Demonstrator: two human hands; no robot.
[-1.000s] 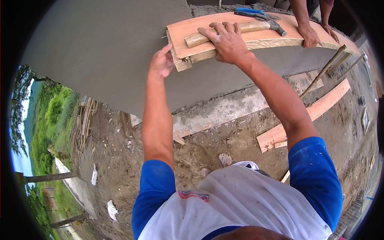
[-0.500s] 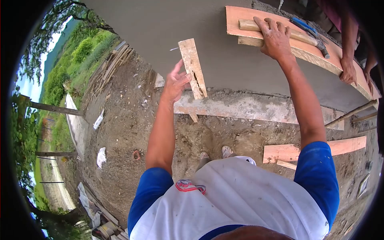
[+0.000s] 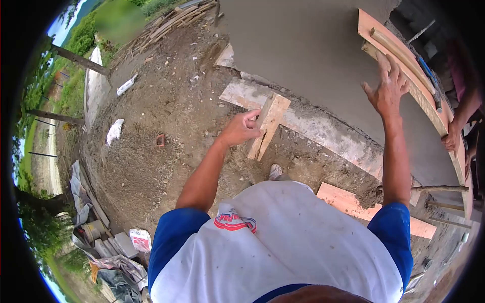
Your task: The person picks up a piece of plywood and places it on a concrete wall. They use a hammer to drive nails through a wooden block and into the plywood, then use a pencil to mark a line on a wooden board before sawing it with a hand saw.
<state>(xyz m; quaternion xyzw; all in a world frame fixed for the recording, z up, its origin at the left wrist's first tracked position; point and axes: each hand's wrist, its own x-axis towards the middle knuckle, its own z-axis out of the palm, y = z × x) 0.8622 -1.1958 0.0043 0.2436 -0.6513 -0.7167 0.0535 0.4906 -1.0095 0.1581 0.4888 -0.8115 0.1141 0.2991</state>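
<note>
My left hand [image 3: 242, 128] grips a short wooden block [image 3: 271, 121] with a dark split near its lower end, thumb and fingers at its left side. The block is tilted and overlaps the cement-smeared plank along the wall's foot. My right hand [image 3: 388, 91] has its fingers spread, fingertips at the near edge of a long plywood-faced board [image 3: 365, 25] against the grey plastered wall. On this board lie a hammer [image 3: 401, 56] with a wooden handle and a blue-handled tool [image 3: 427, 69].
Another person's hand [image 3: 452, 137] holds the board's edge at right. The cement-smeared plank [image 3: 328, 136] runs along the base of the plastered wall [image 3: 303, 45]. A loose plank [image 3: 346, 199] lies on the dirt. Stacked sticks [image 3: 166, 25] and a sack [image 3: 140, 240] are to the left.
My left hand has lowered the wooden block from before the wall toward the ground. My right hand has come off the hammer handle to the board's edge. The view has turned.
</note>
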